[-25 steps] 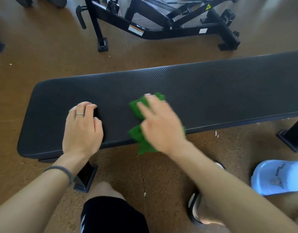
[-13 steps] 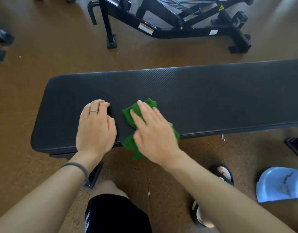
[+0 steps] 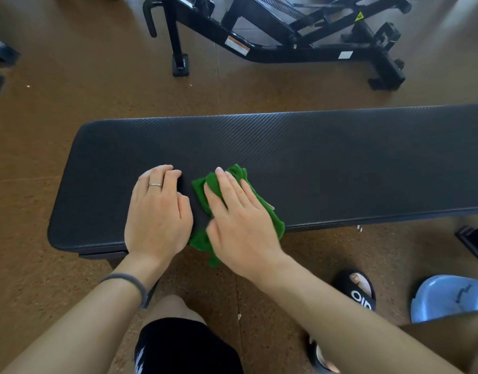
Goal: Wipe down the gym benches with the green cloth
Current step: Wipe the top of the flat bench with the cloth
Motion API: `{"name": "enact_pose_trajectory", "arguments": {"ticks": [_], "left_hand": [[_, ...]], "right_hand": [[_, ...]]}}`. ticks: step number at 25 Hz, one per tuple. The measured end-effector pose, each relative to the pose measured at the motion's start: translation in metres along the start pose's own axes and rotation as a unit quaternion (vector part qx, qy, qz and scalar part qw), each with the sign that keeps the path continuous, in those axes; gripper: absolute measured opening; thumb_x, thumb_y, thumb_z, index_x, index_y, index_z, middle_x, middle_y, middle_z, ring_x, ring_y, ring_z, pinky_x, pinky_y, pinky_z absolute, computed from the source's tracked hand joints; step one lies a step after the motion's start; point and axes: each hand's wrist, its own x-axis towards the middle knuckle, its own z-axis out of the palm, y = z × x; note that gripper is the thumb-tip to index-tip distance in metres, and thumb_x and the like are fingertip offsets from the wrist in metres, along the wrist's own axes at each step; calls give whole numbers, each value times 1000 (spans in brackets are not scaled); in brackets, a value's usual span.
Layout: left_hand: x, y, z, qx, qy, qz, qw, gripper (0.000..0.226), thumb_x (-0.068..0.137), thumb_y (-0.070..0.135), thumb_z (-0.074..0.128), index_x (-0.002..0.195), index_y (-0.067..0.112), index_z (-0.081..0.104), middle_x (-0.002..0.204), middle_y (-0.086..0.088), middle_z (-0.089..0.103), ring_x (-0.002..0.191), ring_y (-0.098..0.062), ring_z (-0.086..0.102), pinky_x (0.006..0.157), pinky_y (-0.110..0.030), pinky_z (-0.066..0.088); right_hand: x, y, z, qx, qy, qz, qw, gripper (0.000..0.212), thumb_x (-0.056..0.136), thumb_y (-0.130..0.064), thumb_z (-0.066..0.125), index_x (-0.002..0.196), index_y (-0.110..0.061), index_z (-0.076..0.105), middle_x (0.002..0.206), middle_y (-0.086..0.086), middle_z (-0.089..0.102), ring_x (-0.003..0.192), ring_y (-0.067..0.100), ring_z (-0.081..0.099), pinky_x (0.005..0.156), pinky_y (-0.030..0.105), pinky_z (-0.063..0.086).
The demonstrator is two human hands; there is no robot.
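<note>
A long black padded bench (image 3: 327,157) runs across the view from left to right. The crumpled green cloth (image 3: 202,190) lies on the pad near its front edge, one corner hanging over that edge. My right hand (image 3: 238,220) presses flat on the cloth with straight fingers. My left hand (image 3: 158,211) rests on the pad just left of the cloth, fingers bent at the tips, a ring on one finger, holding nothing. The two hands almost touch.
A black exercise machine frame (image 3: 273,41) stands on the brown floor behind the bench. A bench foot (image 3: 472,238) shows at the right edge. A blue slipper (image 3: 448,298) and my black sandal (image 3: 356,292) lie at lower right. My knee (image 3: 173,309) is below the bench.
My right hand has slid the cloth left along the pad, up close to my left hand. The left hand has kept its place on the bench.
</note>
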Motion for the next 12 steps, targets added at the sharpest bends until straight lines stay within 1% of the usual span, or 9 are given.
{"name": "enact_pose_trajectory", "arguments": {"ticks": [3, 5, 8, 10, 12], "left_hand": [[0, 0, 0, -8, 3, -1, 1000, 52, 98, 26, 29, 133, 3, 60, 138, -15, 58, 132, -34, 49, 111, -51, 45], [2, 0, 1, -5, 6, -9, 1000, 52, 97, 26, 30, 132, 3, 61, 138, -15, 59, 132, -34, 49, 112, -50, 45], [-1, 2, 1, -6, 1, -5, 1000, 52, 94, 23, 32, 132, 1, 60, 138, -17, 58, 132, -35, 49, 112, -52, 44], [1, 0, 2, 1, 3, 0, 1000, 52, 93, 21, 32, 132, 0, 59, 138, -17, 58, 131, -35, 49, 112, -52, 44], [1, -1, 3, 11, 5, 4, 1000, 51, 93, 20, 34, 132, -1, 59, 138, -18, 57, 131, -36, 49, 111, -52, 44]], "right_hand": [[-40, 44, -11, -12, -22, -10, 1000, 58, 101, -27, 40, 157, -11, 42, 169, 15, 23, 158, 26, 20, 129, 44, 19], [-43, 50, -17, 1, -27, 6, 1000, 56, 104, -28, 35, 157, -11, 42, 170, 13, 23, 159, 25, 18, 129, 44, 17], [17, 32, -16, 40, -47, -27, 998, 58, 105, -33, 27, 160, -13, 36, 171, 12, 19, 159, 23, 14, 131, 42, 11], [79, 29, -10, 45, -59, -52, 996, 58, 106, -33, 27, 162, -16, 31, 172, 11, 16, 160, 23, 12, 131, 41, 7], [133, 27, -2, 47, -57, -9, 997, 58, 107, -32, 28, 163, -16, 28, 173, 12, 12, 160, 25, 9, 130, 42, 5]]}}
